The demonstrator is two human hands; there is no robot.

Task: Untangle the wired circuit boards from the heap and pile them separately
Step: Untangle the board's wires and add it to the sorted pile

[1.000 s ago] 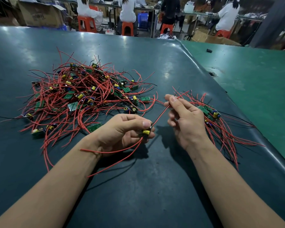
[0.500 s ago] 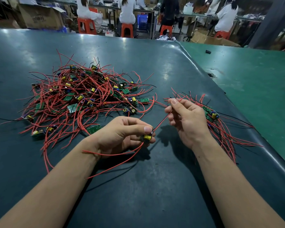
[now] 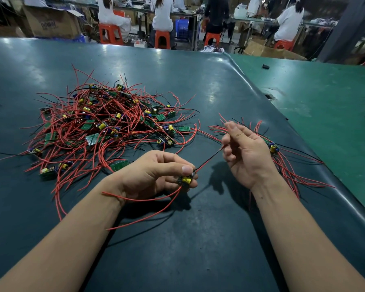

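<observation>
Big tangled heap (image 3: 114, 123) sits up and left of the fingers on the counter (image 3: 198, 249). Left hand (image 3: 154, 175) pinches one board (image 3: 185, 180) at the fingertips, right hand (image 3: 243, 152) pinches its wire (image 3: 209, 160) taut. I'd slide the right fingers along slowly so nothing snags, then drop it on the sorted pile (image 3: 282, 165) just behind the right hand.

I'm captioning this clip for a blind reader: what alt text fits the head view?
A left hand pinches a small circuit board while the right hand pulls its wire taut, between a tangled heap and a smaller sorted pile.
</observation>
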